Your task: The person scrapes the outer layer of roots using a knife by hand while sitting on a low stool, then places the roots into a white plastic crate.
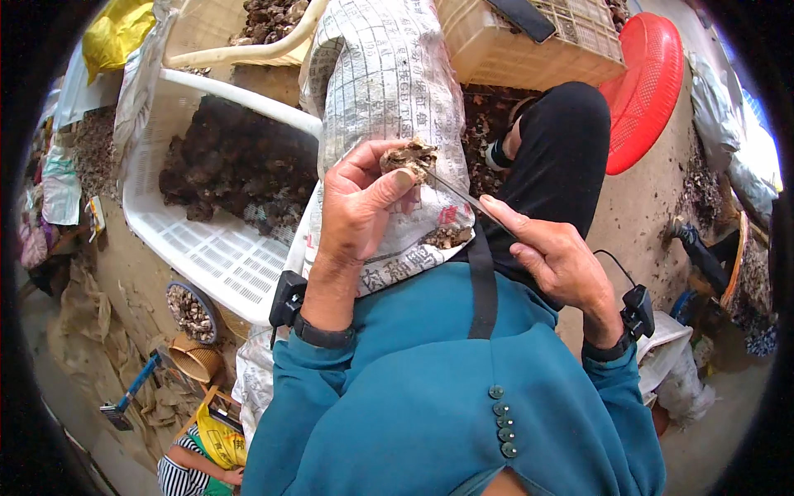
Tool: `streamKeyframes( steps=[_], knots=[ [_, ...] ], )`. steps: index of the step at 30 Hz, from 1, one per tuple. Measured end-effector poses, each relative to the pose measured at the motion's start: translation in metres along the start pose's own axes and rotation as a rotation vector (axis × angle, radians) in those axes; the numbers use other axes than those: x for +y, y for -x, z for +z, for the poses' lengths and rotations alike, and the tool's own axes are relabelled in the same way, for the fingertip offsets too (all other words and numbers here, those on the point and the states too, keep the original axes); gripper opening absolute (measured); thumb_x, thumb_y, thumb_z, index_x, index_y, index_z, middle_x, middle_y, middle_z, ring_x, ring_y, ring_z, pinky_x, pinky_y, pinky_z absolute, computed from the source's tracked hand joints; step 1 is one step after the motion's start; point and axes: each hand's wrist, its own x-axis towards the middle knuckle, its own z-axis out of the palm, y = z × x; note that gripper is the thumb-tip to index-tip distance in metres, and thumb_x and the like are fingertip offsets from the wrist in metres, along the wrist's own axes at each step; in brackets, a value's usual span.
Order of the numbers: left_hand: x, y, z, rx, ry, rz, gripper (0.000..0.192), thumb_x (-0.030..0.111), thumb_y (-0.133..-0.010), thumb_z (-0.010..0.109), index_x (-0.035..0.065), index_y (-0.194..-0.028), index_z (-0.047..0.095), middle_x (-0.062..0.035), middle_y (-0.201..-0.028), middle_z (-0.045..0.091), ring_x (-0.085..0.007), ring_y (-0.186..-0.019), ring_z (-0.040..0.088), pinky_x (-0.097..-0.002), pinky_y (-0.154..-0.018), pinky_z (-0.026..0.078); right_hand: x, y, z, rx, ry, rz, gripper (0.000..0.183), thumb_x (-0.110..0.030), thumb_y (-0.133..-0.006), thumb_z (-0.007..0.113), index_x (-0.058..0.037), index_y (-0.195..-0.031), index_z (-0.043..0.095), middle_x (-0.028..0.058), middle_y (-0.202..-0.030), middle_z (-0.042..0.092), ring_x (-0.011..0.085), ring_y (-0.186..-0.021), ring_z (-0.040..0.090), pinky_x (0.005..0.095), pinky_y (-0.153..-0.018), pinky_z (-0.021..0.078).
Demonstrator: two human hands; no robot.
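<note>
Between the thumb and fingers of my left hand [366, 198] is a rough brown, knobbly clump [409, 160], perhaps a root or dried fungus. My right hand [555, 257] grips a thin metal tool [462, 193], likely a narrow knife, whose far end meets the clump's right side. Both hands are above a white woven sack [391, 93] with printed writing, spread over my lap. A small heap of brown scraps [448, 237] lies on the sack near its lower edge. The tool's handle is mostly hidden in my right hand.
Left stands a white plastic basket [205, 260] holding dark brown clumps [242, 161]. A cream crate [515, 59] with a dark phone-like object [524, 18] on it is ahead, beside a red round sieve-like tray [648, 87]. Another person [192, 462] is at lower left.
</note>
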Motion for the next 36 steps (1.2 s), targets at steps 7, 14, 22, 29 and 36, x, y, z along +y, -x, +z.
streamKeyframes(
  steps=[7,14,22,29,36],
  knots=[
    [0.006,-0.004,0.000,0.020,-0.049,-0.037,0.028,0.008,-0.085,0.072,-0.0045,-0.108,0.061,-0.0074,-0.086,0.067,-0.0130,-0.069,0.061,-0.0251,-0.057,0.048,0.010,-0.006,0.014,0.157,0.203,-0.058,0.064,-0.009,-0.084,0.062,-0.0264,-0.143,0.044,0.0170,-0.082,0.063,0.0366,-0.075,0.063,0.0448,-0.067,0.0508],
    [0.005,-0.005,0.001,0.050,-0.097,-0.059,0.025,0.015,-0.088,0.069,-0.0018,-0.105,0.060,-0.0106,-0.085,0.068,-0.0143,-0.062,0.059,-0.0251,-0.050,0.045,-0.006,-0.005,0.024,0.109,0.393,0.147,0.064,0.001,-0.084,0.059,-0.0175,-0.143,0.045,0.0191,-0.100,0.066,0.0345,-0.082,0.063,0.0395,-0.076,0.0511],
    [0.011,-0.004,0.003,0.053,-0.001,-0.109,0.023,0.012,-0.088,0.069,-0.0030,-0.103,0.061,-0.0087,-0.083,0.067,-0.0119,-0.063,0.059,-0.0239,-0.051,0.044,0.019,-0.010,0.025,0.288,-0.030,-0.244,0.065,-0.001,-0.082,0.060,-0.0188,-0.143,0.044,0.0193,-0.106,0.065,0.0362,-0.088,0.065,0.0421,-0.078,0.0522],
    [0.012,-0.004,0.000,0.007,0.031,-0.126,0.027,0.015,-0.088,0.068,-0.0023,-0.107,0.060,-0.0112,-0.085,0.067,-0.0132,-0.060,0.058,-0.0231,-0.047,0.042,0.012,-0.008,0.011,0.127,0.053,-0.079,0.062,0.000,-0.083,0.057,-0.0128,-0.142,0.044,0.0210,-0.116,0.062,0.0368,-0.098,0.063,0.0406,-0.086,0.0503],
    [0.028,-0.006,0.003,0.023,0.042,-0.268,0.033,0.025,-0.092,0.063,-0.0021,-0.110,0.058,-0.0135,-0.088,0.066,-0.0129,-0.054,0.051,-0.0218,-0.042,0.035,0.008,-0.004,0.004,0.207,-0.206,-0.063,0.057,0.002,-0.085,0.049,-0.0003,-0.142,0.041,0.0215,-0.138,0.051,0.0321,-0.128,0.050,0.0327,-0.105,0.0388]
  ],
)
